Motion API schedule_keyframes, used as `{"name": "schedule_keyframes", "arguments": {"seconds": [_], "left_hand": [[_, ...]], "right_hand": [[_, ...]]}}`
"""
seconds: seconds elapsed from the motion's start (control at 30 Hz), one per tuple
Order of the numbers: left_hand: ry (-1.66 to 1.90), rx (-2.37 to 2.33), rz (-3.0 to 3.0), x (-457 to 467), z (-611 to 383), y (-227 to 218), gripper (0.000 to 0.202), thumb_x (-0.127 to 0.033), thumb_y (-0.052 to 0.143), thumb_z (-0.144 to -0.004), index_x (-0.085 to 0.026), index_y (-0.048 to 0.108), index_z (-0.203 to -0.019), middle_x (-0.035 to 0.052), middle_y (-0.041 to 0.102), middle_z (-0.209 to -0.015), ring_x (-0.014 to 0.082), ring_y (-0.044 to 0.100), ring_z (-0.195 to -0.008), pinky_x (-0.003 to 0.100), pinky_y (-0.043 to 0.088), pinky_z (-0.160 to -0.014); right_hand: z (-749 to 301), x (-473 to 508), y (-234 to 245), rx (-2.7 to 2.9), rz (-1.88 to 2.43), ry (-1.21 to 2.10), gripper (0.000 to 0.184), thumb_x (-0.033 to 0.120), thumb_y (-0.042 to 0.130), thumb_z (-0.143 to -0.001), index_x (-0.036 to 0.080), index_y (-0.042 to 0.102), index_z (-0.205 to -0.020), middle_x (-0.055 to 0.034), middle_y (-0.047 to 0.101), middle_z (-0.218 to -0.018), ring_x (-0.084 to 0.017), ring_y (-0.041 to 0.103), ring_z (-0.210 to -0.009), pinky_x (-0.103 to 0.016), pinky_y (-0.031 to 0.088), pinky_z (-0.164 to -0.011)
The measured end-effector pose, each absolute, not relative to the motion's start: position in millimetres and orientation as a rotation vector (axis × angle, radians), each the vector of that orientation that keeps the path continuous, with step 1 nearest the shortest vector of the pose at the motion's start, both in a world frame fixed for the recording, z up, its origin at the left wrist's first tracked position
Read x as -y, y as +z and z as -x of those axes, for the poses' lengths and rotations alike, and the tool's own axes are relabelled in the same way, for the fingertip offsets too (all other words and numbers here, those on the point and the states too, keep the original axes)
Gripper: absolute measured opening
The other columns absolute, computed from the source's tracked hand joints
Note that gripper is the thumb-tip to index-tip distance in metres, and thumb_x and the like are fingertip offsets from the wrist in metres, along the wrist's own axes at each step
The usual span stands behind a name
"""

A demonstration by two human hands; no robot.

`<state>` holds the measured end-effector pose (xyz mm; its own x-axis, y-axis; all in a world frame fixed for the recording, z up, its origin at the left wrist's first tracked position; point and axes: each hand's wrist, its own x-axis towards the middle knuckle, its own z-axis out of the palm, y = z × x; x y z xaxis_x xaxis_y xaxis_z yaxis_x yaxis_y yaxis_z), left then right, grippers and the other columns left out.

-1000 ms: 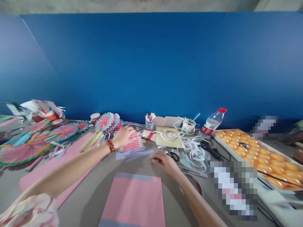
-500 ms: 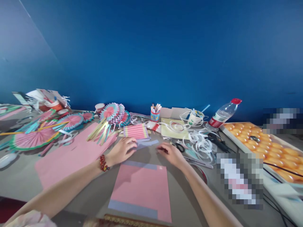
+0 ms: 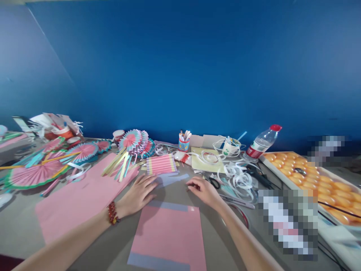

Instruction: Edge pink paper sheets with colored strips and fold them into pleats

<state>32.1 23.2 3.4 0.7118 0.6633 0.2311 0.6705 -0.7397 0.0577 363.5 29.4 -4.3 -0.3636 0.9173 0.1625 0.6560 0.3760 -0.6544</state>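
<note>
Palm down on the table, my left hand [image 3: 138, 195] has its fingers spread, beside lavender paper strips [image 3: 172, 180]. On the other side of those strips, my right hand [image 3: 203, 192] is closed with fingertips together; whether anything is pinched there is hidden. Between my forearms lies a pink paper sheet [image 3: 169, 235] with lavender bands along its far and near edges. Just beyond the strips sits a pleated pink paper [image 3: 160, 164] with yellow and lavender stripes. A larger pink sheet [image 3: 76, 199] lies to the left of my left hand.
Paper fan rosettes [image 3: 131, 141] and a big pleated fan [image 3: 36, 171] lie on the left. At the back stands a pen cup [image 3: 184, 143]. Rightward are scissors [image 3: 214, 182], curled white strips [image 3: 239, 177], a tilted bottle [image 3: 262, 143] and an orange bubbled panel [image 3: 301, 175].
My left hand has moved left and nearer to me, away from the lavender strips, and its fingers have spread. My right hand stays in about the same place. The view has tilted up slightly.
</note>
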Motion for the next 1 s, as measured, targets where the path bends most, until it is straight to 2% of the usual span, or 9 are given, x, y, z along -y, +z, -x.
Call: {"name": "schedule_keyframes", "arguments": {"seconds": [0.13, 0.27, 0.37, 0.63, 0.87, 0.93, 1.0], "left_hand": [[-0.444, 1.201, 2.847, -37.5, -39.0, 3.6, 0.034, -0.036, 0.052, -0.096, -0.023, 0.057, -0.127, 0.0079, 0.055, -0.136, 0.0268, 0.046, -0.127, 0.047, 0.035, -0.107], [-0.514, 1.212, 2.807, -42.8, -46.4, 3.4, 0.017, -0.022, 0.054, -0.094, -0.022, 0.064, -0.107, 0.0066, 0.06, -0.124, 0.0263, 0.05, -0.117, 0.047, 0.037, -0.103], [-0.537, 1.199, 2.809, -42.5, -48.8, 1.1, 0.015, -0.016, 0.05, -0.095, -0.021, 0.064, -0.098, 0.0048, 0.063, -0.115, 0.024, 0.053, -0.111, 0.045, 0.038, -0.101], [-0.558, 1.185, 2.842, -39.8, -48.0, -5.4, 0.021, -0.01, 0.045, -0.094, -0.021, 0.062, -0.096, 0.0037, 0.065, -0.102, 0.0207, 0.059, -0.097, 0.039, 0.043, -0.092], [-0.678, 1.322, 2.68, -51.2, -39.6, 10.4, 0.026, -0.024, 0.05, -0.093, -0.022, 0.057, -0.118, 0.0082, 0.059, -0.121, 0.0261, 0.054, -0.111, 0.043, 0.042, -0.097], [-0.634, 1.33, 2.629, -61.8, -38.9, 15.2, 0.025, -0.024, 0.052, -0.093, -0.022, 0.057, -0.117, 0.009, 0.059, -0.12, 0.0278, 0.053, -0.112, 0.044, 0.041, -0.097], [-0.585, 1.313, 2.62, -72.1, -40.6, 17.7, 0.018, -0.022, 0.052, -0.092, -0.021, 0.06, -0.108, 0.0087, 0.061, -0.113, 0.0282, 0.054, -0.109, 0.044, 0.041, -0.095]], "right_hand": [[-363.8, -28.8, -4.6, 2.133, 1.36, 0.668, 0.018, 0.024, 0.053, -0.088, 0.021, 0.07, -0.094, -0.0035, 0.066, -0.093, -0.015, 0.061, -0.074, -0.025, 0.044, -0.066], [-363.3, -27.8, -3.4, 2.137, 1.356, 0.646, 0.016, 0.022, 0.053, -0.087, 0.02, 0.069, -0.091, -0.0042, 0.066, -0.094, -0.017, 0.062, -0.079, -0.025, 0.045, -0.068], [-362.9, -27.9, -2.4, 2.142, 1.348, 0.652, 0.017, 0.022, 0.052, -0.087, 0.021, 0.068, -0.091, -0.004, 0.066, -0.095, -0.017, 0.062, -0.083, -0.025, 0.045, -0.07], [-362.3, -28.9, -0.2, 2.149, 1.347, 0.698, 0.02, 0.026, 0.049, -0.09, 0.021, 0.069, -0.093, -0.0037, 0.065, -0.092, -0.016, 0.06, -0.078, -0.025, 0.043, -0.067], [-361.9, -29.7, 0.0, 2.159, 1.363, 0.675, 0.019, 0.025, 0.05, -0.09, 0.021, 0.068, -0.091, -0.0039, 0.065, -0.091, -0.018, 0.061, -0.082, -0.026, 0.043, -0.069], [-361.4, -29.6, -0.1, 2.162, 1.375, 0.67, 0.019, 0.025, 0.049, -0.09, 0.021, 0.068, -0.09, -0.0037, 0.064, -0.09, -0.017, 0.06, -0.081, -0.026, 0.043, -0.068], [-360.8, -29.1, 0.5, 2.162, 1.385, 0.669, 0.019, 0.025, 0.049, -0.09, 0.021, 0.068, -0.09, -0.0035, 0.064, -0.09, -0.017, 0.06, -0.079, -0.026, 0.043, -0.069]]}}
